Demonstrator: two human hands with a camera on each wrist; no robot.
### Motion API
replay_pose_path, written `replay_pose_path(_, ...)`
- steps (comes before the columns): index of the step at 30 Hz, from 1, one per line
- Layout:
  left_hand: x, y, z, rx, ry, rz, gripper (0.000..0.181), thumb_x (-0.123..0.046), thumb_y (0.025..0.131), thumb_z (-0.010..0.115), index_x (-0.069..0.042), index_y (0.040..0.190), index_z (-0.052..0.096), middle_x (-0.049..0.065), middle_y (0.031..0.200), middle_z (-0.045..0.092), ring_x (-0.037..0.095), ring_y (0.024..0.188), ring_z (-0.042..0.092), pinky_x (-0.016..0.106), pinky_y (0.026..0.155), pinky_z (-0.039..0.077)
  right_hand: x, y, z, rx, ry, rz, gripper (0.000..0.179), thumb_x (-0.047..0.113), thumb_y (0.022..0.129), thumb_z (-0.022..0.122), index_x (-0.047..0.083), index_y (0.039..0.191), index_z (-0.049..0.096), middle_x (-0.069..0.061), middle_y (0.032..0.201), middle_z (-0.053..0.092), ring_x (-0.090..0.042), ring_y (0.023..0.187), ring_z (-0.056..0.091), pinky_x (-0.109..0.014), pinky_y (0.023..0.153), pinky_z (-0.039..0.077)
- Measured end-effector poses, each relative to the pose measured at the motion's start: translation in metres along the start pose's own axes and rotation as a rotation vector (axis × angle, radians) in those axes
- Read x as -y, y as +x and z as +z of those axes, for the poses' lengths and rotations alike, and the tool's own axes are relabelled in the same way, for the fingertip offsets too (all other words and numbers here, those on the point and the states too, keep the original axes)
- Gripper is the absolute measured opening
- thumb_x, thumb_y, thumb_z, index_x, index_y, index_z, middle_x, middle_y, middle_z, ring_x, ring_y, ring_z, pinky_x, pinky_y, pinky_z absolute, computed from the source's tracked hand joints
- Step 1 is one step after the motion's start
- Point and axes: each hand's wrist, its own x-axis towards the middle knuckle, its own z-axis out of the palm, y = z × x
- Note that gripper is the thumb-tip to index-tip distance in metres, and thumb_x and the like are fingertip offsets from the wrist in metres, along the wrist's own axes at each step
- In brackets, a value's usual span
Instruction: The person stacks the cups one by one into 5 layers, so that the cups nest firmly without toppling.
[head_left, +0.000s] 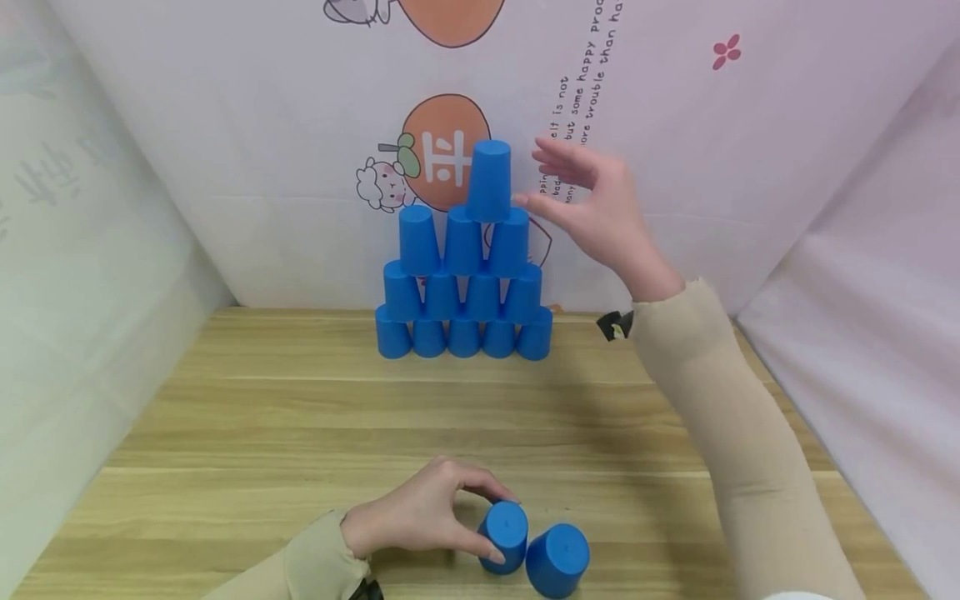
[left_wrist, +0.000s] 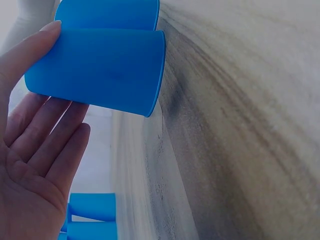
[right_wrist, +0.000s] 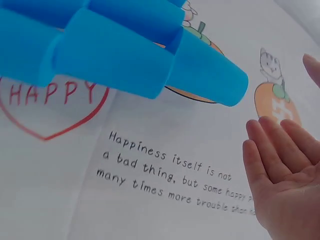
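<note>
Upside-down blue cups form a stacked wall [head_left: 463,292] at the back of the table: several in each of the two lower rows, three above, and one top cup [head_left: 490,179] over the right pair. My right hand [head_left: 600,204] is just right of that top cup, its fingers extended and holding nothing; the right wrist view shows a gap between fingers and cup. Near the front, my left hand [head_left: 427,504] grips a blue cup [left_wrist: 100,70] between thumb and fingers. Another upside-down blue cup [head_left: 558,558] stands close at its right.
The wooden table [head_left: 300,417] meets a white printed cloth [head_left: 300,150] right behind the stack. Cloth walls rise on the left [head_left: 90,208] and right [head_left: 885,317]. A small dark object [head_left: 615,325] shows beside the right sleeve.
</note>
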Motion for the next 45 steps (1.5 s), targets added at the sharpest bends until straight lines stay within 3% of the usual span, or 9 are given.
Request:
replay_pose_path(6, 0.000, 0.000, 0.000, 0.003, -0.002, 0.005, 0.046, -0.028, 0.084, 0.087, -0.015, 0.125, 0.071, -0.015, 0.116, 0.070, 0.003, 0.110, 0.064, 0.033, 0.098, 0.051, -0.008, -0.038, -0.009, 0.118, -0.087, -0.020, 0.069, 0.045, 0.086, 0.081, 0.028, 0.148, 0.055, 0.011, 0.141, 0.059, -0.008, 0.129, 0.054, -0.043, 0.108, 0.043)
replay_pose_path(10, -0.001, 0.000, 0.000, 0.003, 0.000, 0.001, 0.046, -0.029, 0.085, 0.087, -0.014, 0.125, 0.071, -0.015, 0.116, 0.070, 0.003, 0.109, 0.064, 0.033, 0.098, 0.052, -0.017, -0.064, -0.013, 0.153, -0.091, -0.083, 0.067, 0.036, 0.086, 0.085, 0.025, 0.146, 0.058, 0.007, 0.140, 0.061, -0.014, 0.129, 0.055, -0.052, 0.107, 0.044)
replay_pose_path(16, -0.001, 0.000, 0.001, -0.006, 0.014, -0.001, 0.046, -0.030, 0.084, 0.087, -0.014, 0.125, 0.071, -0.015, 0.116, 0.070, 0.002, 0.109, 0.064, 0.033, 0.097, 0.052, -0.030, -0.102, -0.013, 0.209, -0.062, -0.186, 0.064, 0.019, 0.082, 0.089, 0.015, 0.141, 0.062, -0.003, 0.137, 0.064, -0.021, 0.127, 0.058, -0.055, 0.105, 0.044)
replay_pose_path(23, -0.003, 0.000, -0.005, -0.021, 0.032, -0.015, 0.047, -0.034, 0.086, 0.085, -0.014, 0.126, 0.071, -0.015, 0.117, 0.069, 0.003, 0.110, 0.063, 0.036, 0.099, 0.051, -0.044, -0.152, -0.006, 0.307, -0.045, -0.138, 0.062, 0.019, 0.083, 0.088, 0.015, 0.140, 0.063, 0.002, 0.138, 0.063, -0.021, 0.127, 0.059, -0.052, 0.102, 0.048)
replay_pose_path(29, -0.012, -0.001, -0.032, -0.175, 0.072, -0.071, 0.049, -0.039, 0.083, 0.087, -0.019, 0.125, 0.071, -0.016, 0.119, 0.069, 0.008, 0.113, 0.063, 0.049, 0.103, 0.047, -0.056, -0.193, 0.004, 0.380, 0.028, -0.082, 0.061, 0.026, 0.083, 0.088, 0.015, 0.138, 0.064, 0.006, 0.136, 0.063, -0.018, 0.124, 0.060, -0.049, 0.102, 0.049)
replay_pose_path(34, -0.026, 0.002, -0.066, -0.334, 0.199, -0.050, 0.052, -0.042, 0.080, 0.088, -0.019, 0.124, 0.072, -0.015, 0.117, 0.070, 0.010, 0.114, 0.063, 0.054, 0.102, 0.046, -0.057, -0.224, 0.007, 0.470, 0.115, -0.010, 0.066, 0.032, 0.081, 0.089, 0.018, 0.139, 0.063, 0.007, 0.137, 0.062, -0.018, 0.125, 0.059, -0.047, 0.102, 0.049)
replay_pose_path(41, -0.047, 0.013, -0.114, -0.584, 0.295, 0.109, 0.049, -0.020, 0.081, 0.089, -0.016, 0.126, 0.070, -0.004, 0.123, 0.070, 0.018, 0.116, 0.063, 0.051, 0.097, 0.052, -0.057, -0.256, 0.011, 0.676, 0.273, -0.001, 0.078, 0.031, 0.076, 0.093, 0.016, 0.144, 0.058, -0.001, 0.140, 0.061, -0.022, 0.127, 0.057, -0.046, 0.101, 0.049)
replay_pose_path(45, -0.063, 0.025, -0.141, -0.718, 0.305, 0.200, 0.050, -0.010, 0.084, 0.086, -0.010, 0.130, 0.067, 0.000, 0.128, 0.067, 0.019, 0.119, 0.062, 0.050, 0.101, 0.050, -0.056, -0.267, 0.014, 0.771, 0.352, -0.004, 0.081, 0.026, 0.075, 0.094, 0.014, 0.146, 0.056, -0.005, 0.142, 0.060, -0.023, 0.129, 0.056, -0.042, 0.101, 0.049)
